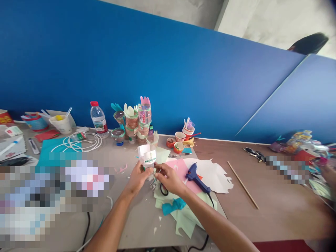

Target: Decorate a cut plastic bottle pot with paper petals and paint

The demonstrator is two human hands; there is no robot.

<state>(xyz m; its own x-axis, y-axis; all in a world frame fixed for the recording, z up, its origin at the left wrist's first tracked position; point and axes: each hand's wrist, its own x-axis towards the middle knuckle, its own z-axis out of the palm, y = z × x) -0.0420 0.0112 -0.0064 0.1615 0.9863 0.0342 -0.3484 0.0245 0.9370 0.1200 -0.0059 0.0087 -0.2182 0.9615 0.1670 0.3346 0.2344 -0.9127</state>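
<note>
A small white cup (147, 154) with a green-printed label and a raised flap at its rim stands upright in front of me. My left hand (140, 176) wraps round its left and lower side, thumb across the front. My right hand (169, 178) is at the cup's right side, fingers bent and fingertips against its edge. Whether a small piece is between them is hidden. Beneath my right hand shows the black handle of scissors (164, 190). A blue hot glue gun (195, 177) lies to the right on pink paper (178, 166) and white paper (216, 178).
Stacked clear cups with paper petals (131, 122) and a water bottle (99, 120) stand along the blue partition (168, 70). Green paper scraps (187, 220), a blue scrap (173, 206) and a wooden stick (243, 185) lie nearby. Another person's hand (328, 173) is at far right.
</note>
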